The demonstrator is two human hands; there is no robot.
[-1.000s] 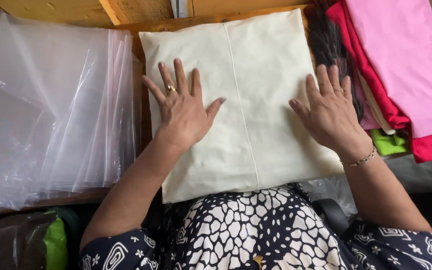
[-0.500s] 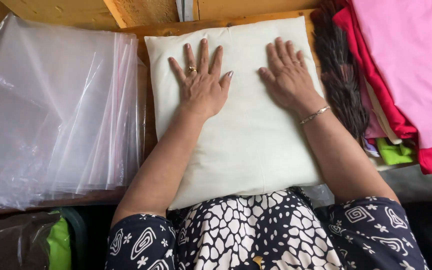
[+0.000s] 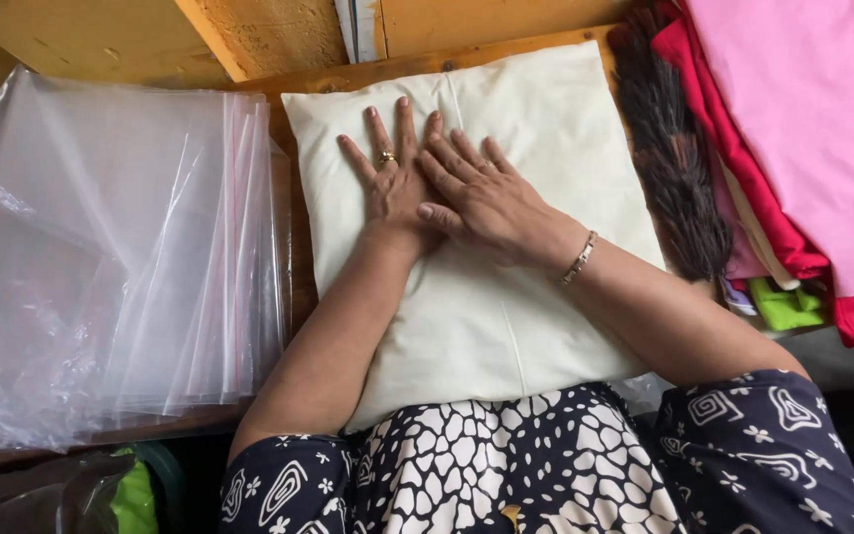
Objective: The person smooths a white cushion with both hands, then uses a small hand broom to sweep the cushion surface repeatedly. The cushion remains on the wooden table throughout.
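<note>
A cream cushion [image 3: 526,326] lies flat on the wooden table in front of me, with a seam running down its middle. My left hand [image 3: 387,183] presses flat on its upper part, fingers spread, a ring on one finger. My right hand [image 3: 481,198] lies flat too, partly overlapping the left hand's edge, with a bracelet at the wrist. Neither hand grips anything.
A stack of clear plastic bags [image 3: 101,267] covers the table's left side. At the right lie folded pink and red fabrics [image 3: 803,129], a dark fringed cloth [image 3: 679,168] and a green piece [image 3: 788,302]. Wooden boards [image 3: 249,35] stand behind.
Both hands have slid inward across the cushion from its outer sides to the upper middle, where they now overlap.
</note>
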